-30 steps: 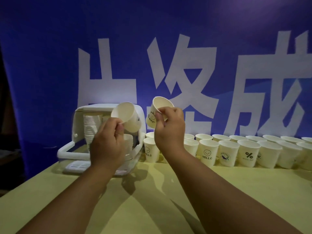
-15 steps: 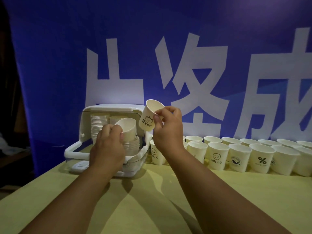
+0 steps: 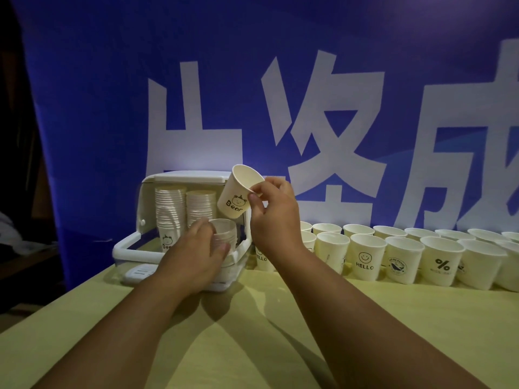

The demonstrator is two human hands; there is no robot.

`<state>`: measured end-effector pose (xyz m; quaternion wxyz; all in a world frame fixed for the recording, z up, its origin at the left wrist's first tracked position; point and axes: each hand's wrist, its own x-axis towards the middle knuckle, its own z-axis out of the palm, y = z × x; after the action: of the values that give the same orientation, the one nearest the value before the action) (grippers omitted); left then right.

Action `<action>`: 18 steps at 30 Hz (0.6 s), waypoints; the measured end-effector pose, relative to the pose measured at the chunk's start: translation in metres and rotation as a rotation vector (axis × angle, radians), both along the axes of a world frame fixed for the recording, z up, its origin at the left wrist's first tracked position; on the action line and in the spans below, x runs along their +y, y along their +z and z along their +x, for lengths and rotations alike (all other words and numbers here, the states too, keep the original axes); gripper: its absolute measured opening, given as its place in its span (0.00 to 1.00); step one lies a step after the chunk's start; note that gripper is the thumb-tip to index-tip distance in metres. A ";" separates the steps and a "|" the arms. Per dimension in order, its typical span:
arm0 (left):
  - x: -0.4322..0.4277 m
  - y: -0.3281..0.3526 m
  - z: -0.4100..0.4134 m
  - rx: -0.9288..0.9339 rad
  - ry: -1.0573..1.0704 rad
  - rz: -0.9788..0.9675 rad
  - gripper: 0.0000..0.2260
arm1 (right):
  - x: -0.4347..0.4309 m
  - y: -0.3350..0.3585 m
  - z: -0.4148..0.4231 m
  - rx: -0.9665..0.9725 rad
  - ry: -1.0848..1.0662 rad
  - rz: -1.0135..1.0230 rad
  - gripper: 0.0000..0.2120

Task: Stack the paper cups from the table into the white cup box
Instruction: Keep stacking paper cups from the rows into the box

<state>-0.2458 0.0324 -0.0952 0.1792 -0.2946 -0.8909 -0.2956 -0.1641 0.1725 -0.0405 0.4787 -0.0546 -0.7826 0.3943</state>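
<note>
While left hand (image 3: 196, 249) grips the short paper-cup stack (image 3: 223, 234) steady, right hand (image 3: 276, 217) pinches a white Bear-printed paper cup (image 3: 238, 192) for nesting.

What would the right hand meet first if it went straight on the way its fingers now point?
Probably the white cup box: the right hand points up-left, and its Bear cup overlaps the box's right edge. Depth is unclear.

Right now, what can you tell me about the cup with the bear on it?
The Bear cup is a white paper cup printed in black with a bear face and "Bear". Tilted, mouth up and rightward, it hangs in the air before the white cup box. The right hand pinches its rim; nothing else touches it.
</note>
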 end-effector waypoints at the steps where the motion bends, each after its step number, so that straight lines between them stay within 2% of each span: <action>1: -0.001 -0.001 -0.001 -0.027 0.007 0.025 0.18 | 0.000 -0.001 0.000 -0.020 0.002 0.033 0.06; 4: -0.002 0.000 0.001 -0.087 0.021 0.112 0.33 | -0.002 -0.004 -0.001 -0.087 0.009 0.172 0.06; 7: -0.002 0.003 0.006 -0.032 0.037 0.188 0.45 | -0.004 -0.005 -0.002 -0.123 -0.010 0.272 0.07; 12: -0.003 0.005 0.007 0.029 0.013 0.282 0.49 | -0.009 -0.005 -0.002 -0.134 0.007 0.325 0.08; 18: -0.005 0.005 0.007 0.098 -0.007 0.282 0.50 | -0.009 -0.012 -0.001 -0.312 -0.009 0.475 0.11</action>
<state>-0.2388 0.0275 -0.0906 0.2608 -0.2838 -0.8298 -0.4036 -0.1650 0.1634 -0.0524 0.3535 -0.0043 -0.9170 0.1845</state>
